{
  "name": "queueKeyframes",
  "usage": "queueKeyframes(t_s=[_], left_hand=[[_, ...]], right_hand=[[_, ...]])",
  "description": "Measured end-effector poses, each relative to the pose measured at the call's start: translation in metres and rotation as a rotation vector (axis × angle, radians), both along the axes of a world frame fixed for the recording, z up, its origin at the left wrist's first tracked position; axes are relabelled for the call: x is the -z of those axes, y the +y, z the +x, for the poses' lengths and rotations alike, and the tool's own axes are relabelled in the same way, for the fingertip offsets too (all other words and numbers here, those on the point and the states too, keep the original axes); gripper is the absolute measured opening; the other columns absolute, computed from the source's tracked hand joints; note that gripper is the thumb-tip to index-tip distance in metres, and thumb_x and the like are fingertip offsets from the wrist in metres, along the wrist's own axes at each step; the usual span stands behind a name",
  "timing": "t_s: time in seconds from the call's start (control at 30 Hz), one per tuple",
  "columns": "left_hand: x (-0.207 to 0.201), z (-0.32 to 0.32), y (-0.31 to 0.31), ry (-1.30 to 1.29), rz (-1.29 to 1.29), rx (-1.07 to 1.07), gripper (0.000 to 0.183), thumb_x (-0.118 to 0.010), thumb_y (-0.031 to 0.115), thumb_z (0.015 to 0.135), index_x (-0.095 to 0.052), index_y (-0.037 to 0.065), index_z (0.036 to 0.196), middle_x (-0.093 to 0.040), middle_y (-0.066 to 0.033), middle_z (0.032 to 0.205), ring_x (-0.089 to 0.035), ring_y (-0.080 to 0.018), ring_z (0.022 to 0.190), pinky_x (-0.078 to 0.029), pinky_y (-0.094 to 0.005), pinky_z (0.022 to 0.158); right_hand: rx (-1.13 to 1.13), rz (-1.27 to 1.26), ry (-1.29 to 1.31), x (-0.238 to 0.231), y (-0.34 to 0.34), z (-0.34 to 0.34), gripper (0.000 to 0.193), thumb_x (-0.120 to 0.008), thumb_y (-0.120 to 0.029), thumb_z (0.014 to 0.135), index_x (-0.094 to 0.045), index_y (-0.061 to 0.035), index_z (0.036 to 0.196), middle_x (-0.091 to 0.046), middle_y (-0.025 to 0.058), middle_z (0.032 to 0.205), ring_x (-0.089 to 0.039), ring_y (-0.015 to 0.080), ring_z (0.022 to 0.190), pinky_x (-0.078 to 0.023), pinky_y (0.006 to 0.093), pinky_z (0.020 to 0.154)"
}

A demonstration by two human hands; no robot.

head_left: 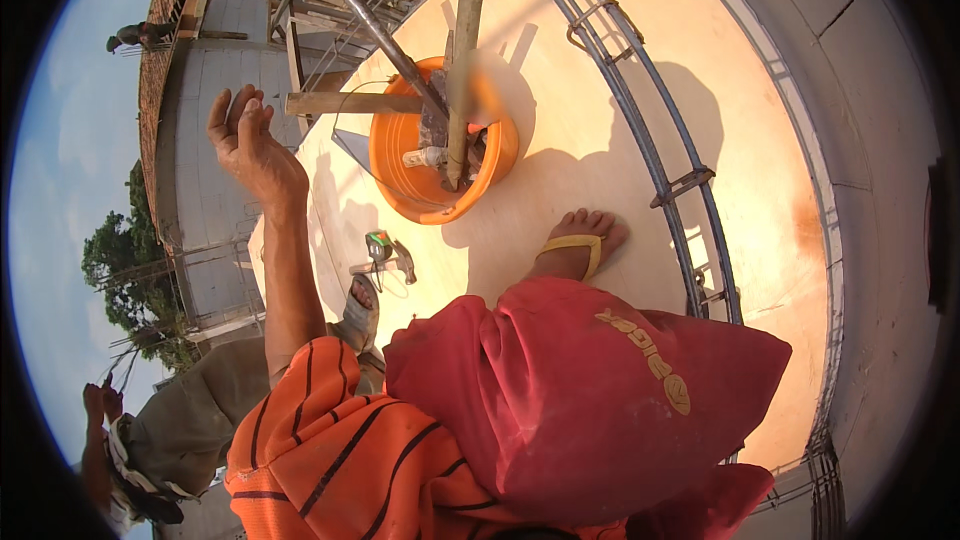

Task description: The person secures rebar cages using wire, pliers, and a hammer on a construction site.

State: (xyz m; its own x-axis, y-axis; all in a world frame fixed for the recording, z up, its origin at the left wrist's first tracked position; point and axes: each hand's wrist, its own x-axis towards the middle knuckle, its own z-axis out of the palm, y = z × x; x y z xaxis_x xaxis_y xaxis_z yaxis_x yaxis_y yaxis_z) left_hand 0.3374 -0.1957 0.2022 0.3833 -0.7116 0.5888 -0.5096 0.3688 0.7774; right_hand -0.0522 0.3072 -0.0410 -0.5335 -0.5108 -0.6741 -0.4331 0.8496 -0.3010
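Plywood, a broad pale sheet (590, 150) glowing in low sun, spreads beyond the left hand (245, 140) and carries everything here. Curved grey steel rebar rails (650, 130) with welded cross ties arc over it, far off to that hand's right. Closer, just right of the hand, stands the round orange plastic bucket (400, 155), packed with tools: wooden handles and a long metal bar (385, 35) jut out of its mouth, one thick handle (350, 102) lying level and pointing back at the hand. Left hand is raised in the air, fingers spread wide and loosely curled, holding nothing, touching nothing, near the bucket's rim yet apart from it. Below the wrist, beside the forearm, a steel claw hammer (385, 262) lies flat on the plywood by a small green object too small to make out. Right hand: not visible, so I cannot tell its state. A bare foot in a yellow flip-flop (580, 245) plants itself on the sheet under the bucket.
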Motion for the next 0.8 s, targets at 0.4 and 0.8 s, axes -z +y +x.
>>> queueKeyframes(t_s=[0.4, 0.8], left_hand=[[0.011, 0.029, -0.009, 0.555, 1.09, 0.006, 0.038, -0.044, 0.026, 0.1, -0.041, 0.004, 0.13, -0.054, -0.014, 0.111, -0.055, -0.024, 0.101, -0.047, -0.0419, 0.09], [0.036, 0.038, 0.008, 0.915, 1.151, 0.116, 0.029, -0.034, 0.025, 0.103, -0.053, 0.004, 0.108, -0.057, -0.0037, 0.074, -0.06, -0.018, 0.071, -0.052, -0.0322, 0.069]], right_hand=[[-0.189, 0.359, -0.348, -0.171, -0.022, -0.046, 0.028, -0.062, -0.017, 0.083, -0.064, -0.0034, 0.108, -0.067, 0.0136, 0.087, -0.065, 0.022, 0.078, -0.051, 0.0344, 0.072], [-0.179, 0.118, -0.813, -0.214, -0.272, -0.004, 0.032, -0.06, -0.013, 0.088, -0.058, -0.0043, 0.119, -0.063, 0.0026, 0.082, -0.058, 0.0092, 0.072, -0.048, 0.0244, 0.064]])
